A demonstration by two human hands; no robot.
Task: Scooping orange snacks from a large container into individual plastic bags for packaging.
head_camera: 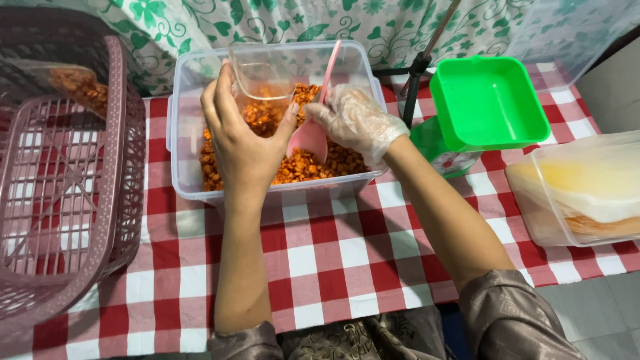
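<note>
Head view showed both hands working over a clear plastic tub [183, 120] that stood on a red-and-white checked tablecloth [333, 260]. The tub held orange snack pieces [313, 167] across its bottom. The left hand [243, 143], bare, had its fingers and thumb wrapped around a small clear cup [261, 87], which was tilted inside the tub and partly filled with the same orange pieces. The right hand [353, 120], covered by a thin transparent glove, had its fingers closed on the handle of a pink scoop [313, 130]; the bowl of the scoop sat low in the tub, just beside the cup and touching the snack pieces. To the left of the tub stood a mauve slotted basket [123, 153], with a filled clear cup [80, 83] lying inside it near the far rim. To the right of the tub sat a green scale [487, 100], and nearer the right edge a clear lidded box [580, 193] with pale contents. A floral cloth [373, 23] hung behind the table.
</note>
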